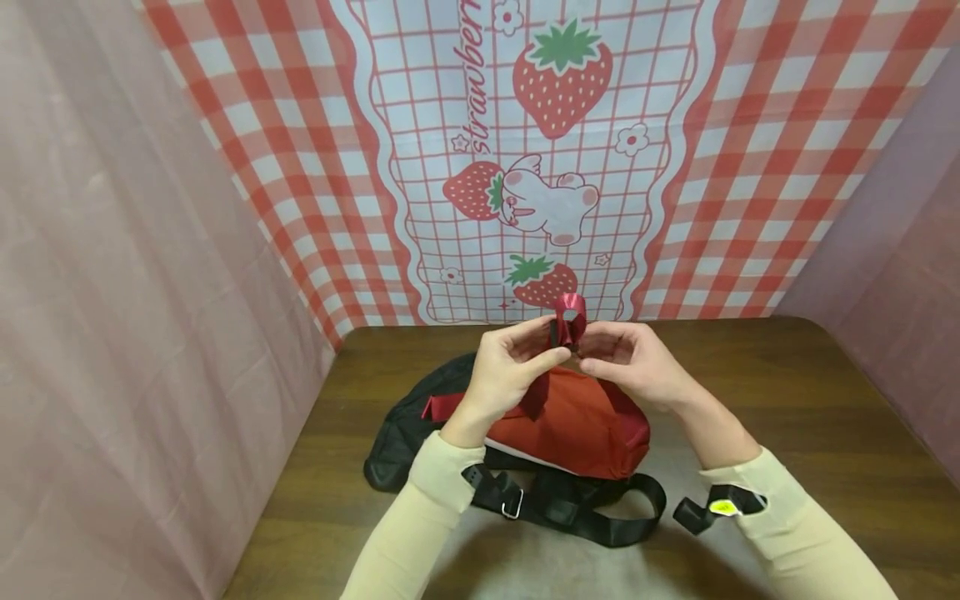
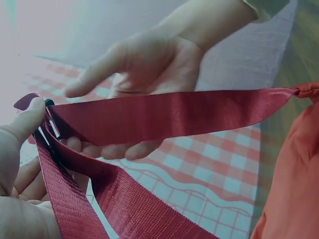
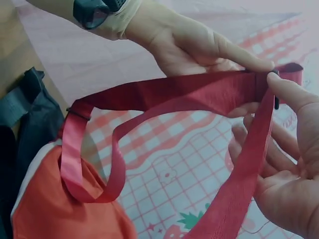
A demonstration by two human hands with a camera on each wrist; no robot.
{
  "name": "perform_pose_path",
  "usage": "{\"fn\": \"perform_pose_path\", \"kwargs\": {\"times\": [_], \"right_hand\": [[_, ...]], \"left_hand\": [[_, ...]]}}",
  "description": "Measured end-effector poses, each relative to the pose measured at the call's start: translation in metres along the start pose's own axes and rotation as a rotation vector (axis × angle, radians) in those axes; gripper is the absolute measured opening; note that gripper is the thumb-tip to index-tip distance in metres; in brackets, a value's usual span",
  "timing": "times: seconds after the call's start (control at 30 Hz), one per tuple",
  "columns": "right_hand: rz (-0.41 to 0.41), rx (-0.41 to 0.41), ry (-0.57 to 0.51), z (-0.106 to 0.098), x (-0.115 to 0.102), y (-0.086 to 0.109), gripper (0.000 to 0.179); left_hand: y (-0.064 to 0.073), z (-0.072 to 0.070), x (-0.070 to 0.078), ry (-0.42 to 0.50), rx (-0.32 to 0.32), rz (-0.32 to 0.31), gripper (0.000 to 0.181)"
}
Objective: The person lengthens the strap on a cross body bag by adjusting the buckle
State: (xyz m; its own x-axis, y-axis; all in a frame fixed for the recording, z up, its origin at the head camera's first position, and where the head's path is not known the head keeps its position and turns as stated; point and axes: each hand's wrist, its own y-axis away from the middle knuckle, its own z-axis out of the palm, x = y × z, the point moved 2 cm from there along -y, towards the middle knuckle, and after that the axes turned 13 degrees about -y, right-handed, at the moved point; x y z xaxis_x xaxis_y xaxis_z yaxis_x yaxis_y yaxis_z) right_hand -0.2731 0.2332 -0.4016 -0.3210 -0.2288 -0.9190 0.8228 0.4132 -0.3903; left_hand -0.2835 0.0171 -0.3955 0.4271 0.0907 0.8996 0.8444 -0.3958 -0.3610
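A red webbing strap [image 2: 164, 117] with a dark slide buckle [image 2: 52, 122] is held up above a red and black bag [image 1: 577, 425]. My left hand [image 1: 506, 371] pinches the strap at the buckle, its thumb lying over the webbing. Just across from it, my right hand [image 1: 637, 362] is beside the strap, its fingers behind the webbing and its thumb apart from them. A small loop of strap stands up past the buckle. In the right wrist view the strap [image 3: 199, 97] runs back to the bag's orange-red panel [image 3: 70, 209]. Part of the buckle is hidden by fingers.
A black strap [image 1: 618, 533] with a silver buckle [image 1: 512, 504] lies in front of the bag on the wooden table [image 1: 772, 392]. Behind stands a checked strawberry cloth [image 1: 667, 208]; a pale curtain [image 1: 150, 292] hangs at the left.
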Motion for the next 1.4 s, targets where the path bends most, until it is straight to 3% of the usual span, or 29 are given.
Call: {"fn": "perform_pose_path", "kwargs": {"times": [0.17, 0.4, 0.57, 0.77, 1.07, 1.3, 1.4], "right_hand": [[0.03, 0.021, -0.069, -0.004, 0.008, 0.002, 0.029], [0.064, 0.062, 0.119, -0.01, 0.017, 0.012, 0.031], [0.007, 0.045, 0.141, -0.003, 0.016, 0.009, 0.037], [-0.018, 0.111, 0.212, 0.007, 0.008, 0.004, 0.035], [-0.006, 0.099, 0.328, 0.001, 0.014, 0.016, 0.039], [-0.115, 0.136, 0.376, 0.012, 0.012, 0.01, 0.04], [-0.124, 0.154, 0.398, 0.013, 0.01, 0.011, 0.036]], "left_hand": [[0.0, -0.002, 0.004, 0.003, 0.005, 0.002, 0.049], [0.0, -0.004, 0.006, 0.04, 0.08, -0.031, 0.048], [0.0, -0.002, 0.005, 0.041, 0.063, -0.041, 0.048], [0.0, 0.001, 0.006, 0.039, 0.036, -0.015, 0.049], [0.002, -0.005, 0.01, 0.033, 0.087, -0.014, 0.047], [0.002, -0.001, 0.011, 0.041, 0.051, 0.003, 0.047], [0.002, 0.001, 0.011, 0.033, 0.036, 0.021, 0.046]]}}
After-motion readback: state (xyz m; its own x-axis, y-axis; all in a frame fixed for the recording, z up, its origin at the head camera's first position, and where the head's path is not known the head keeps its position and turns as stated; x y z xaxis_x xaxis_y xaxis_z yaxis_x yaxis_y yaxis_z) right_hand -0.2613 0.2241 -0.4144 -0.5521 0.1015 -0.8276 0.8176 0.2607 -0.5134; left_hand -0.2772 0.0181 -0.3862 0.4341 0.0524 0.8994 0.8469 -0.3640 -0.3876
